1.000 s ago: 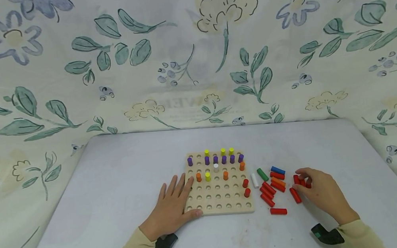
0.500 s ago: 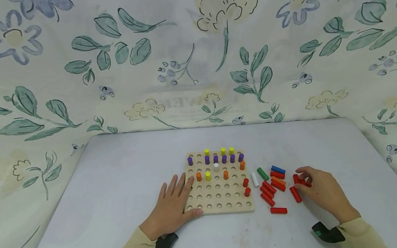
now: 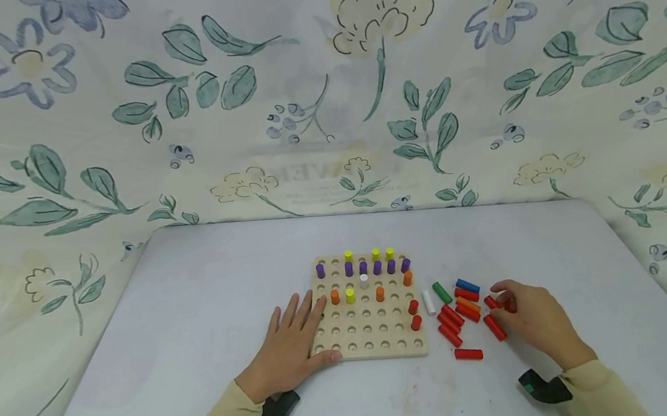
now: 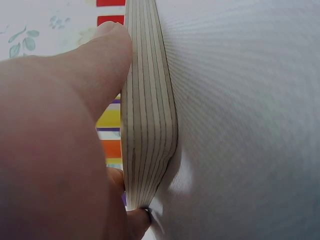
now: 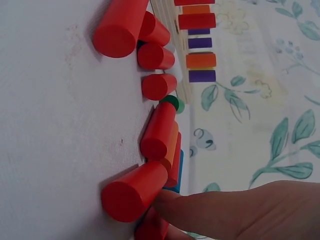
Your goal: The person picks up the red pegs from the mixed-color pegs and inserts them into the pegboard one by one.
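A square wooden pegboard [image 3: 353,347] with rows of round holes lies on the table, with yellow, purple, white, orange and red pegs upright in it. My left hand [image 3: 289,346] rests on its left side with fingers spread; the left wrist view shows the thumb [image 4: 112,50] along the layered edge. Right of the loose pegs, my right hand [image 3: 537,319] has its fingers curled round red pegs [image 3: 491,302], partly hidden by the fingers. Another red peg [image 3: 494,328] lies just below the fingertips. In the right wrist view the thumb [image 5: 200,207] presses beside a red peg [image 5: 152,227].
Between board and right hand lie loose pegs: a white peg [image 3: 428,302], a green peg [image 3: 441,293], a blue peg [image 3: 467,285], an orange peg [image 3: 467,303] and several red ones. One red peg [image 3: 468,354] lies nearer the front. Floral cloth [image 3: 308,190] hangs behind the table.
My right hand has shifted slightly left, and the red pegs at its fingertips have moved left with it, one now tilted. The left hand stays on the board.
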A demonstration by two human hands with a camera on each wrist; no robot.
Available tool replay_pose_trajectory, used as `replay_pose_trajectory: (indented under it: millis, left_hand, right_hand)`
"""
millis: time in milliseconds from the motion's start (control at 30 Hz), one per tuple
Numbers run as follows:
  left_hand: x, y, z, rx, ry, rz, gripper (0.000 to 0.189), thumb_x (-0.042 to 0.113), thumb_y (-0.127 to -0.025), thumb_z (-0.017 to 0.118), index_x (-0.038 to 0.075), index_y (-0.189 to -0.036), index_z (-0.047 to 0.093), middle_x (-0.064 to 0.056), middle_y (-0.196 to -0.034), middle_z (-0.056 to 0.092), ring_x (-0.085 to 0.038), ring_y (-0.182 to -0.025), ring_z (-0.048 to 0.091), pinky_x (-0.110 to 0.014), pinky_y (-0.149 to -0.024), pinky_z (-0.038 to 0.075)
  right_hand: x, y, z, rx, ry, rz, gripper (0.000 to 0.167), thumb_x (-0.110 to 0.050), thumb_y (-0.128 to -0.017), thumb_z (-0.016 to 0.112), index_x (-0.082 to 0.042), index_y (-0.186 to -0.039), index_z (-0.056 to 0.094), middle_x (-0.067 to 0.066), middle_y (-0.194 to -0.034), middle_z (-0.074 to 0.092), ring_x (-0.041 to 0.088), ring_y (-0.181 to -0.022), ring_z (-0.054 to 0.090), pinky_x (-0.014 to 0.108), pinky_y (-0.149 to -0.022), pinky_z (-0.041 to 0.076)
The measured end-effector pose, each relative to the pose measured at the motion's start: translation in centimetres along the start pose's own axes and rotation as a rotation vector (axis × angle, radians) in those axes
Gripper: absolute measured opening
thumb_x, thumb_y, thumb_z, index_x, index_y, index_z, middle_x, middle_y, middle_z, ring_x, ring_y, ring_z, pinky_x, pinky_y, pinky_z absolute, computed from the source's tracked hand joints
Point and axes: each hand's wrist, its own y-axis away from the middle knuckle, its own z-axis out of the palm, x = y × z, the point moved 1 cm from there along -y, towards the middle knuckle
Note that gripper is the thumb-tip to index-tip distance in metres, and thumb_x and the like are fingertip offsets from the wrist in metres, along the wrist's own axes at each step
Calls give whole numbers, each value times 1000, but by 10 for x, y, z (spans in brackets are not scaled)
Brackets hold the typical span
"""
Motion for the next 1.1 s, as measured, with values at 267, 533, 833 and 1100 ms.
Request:
replay_pose_trajectory:
  millis: [267, 533, 833, 1100]
  left_hand:
    - [1, 1, -1, -4, 4, 0, 93, 59, -95, 58, 3, -160, 22, -24, -165, 13, -45, -152, 2, -70, -115, 4]
    - [-1, 0, 1, 1, 1, 5, 94, 61, -95, 57, 3, -160, 21, -24, -165, 13, -45, -152, 2, -70, -115, 3]
    - [-3, 0, 2, 2, 2, 8, 94, 62, -95, 56, 4, -160, 21, -23, -165, 13, -45, -152, 2, -70, -114, 3]
    - [-1, 1, 0, -4, 5, 5, 94, 62, -95, 56, 4, -160, 20, -23, -165, 12, -45, -152, 2, -70, -115, 3]
  right_hand:
    - [-4, -2, 3, -15, 27, 4, 33, -11, -85, 79, 4, -113, 69, 8, -88, 70, 16, -69, 57, 32, -60, 54]
    - [-4, -3, 3, -13, 38, 1, 30, -9, -85, 77, 2, -112, 70, 7, -87, 70, 17, -70, 58, 34, -61, 55]
    - [-3, -2, 2, 26, 33, -23, 28, -8, -86, 75, 1, -113, 71, 10, -90, 70, 19, -73, 59, 35, -60, 54]
    - [-4, 0, -1, 72, -18, -22, 27, -9, -88, 72, 0, -114, 71, 9, -89, 68, 17, -68, 53, 29, -54, 47]
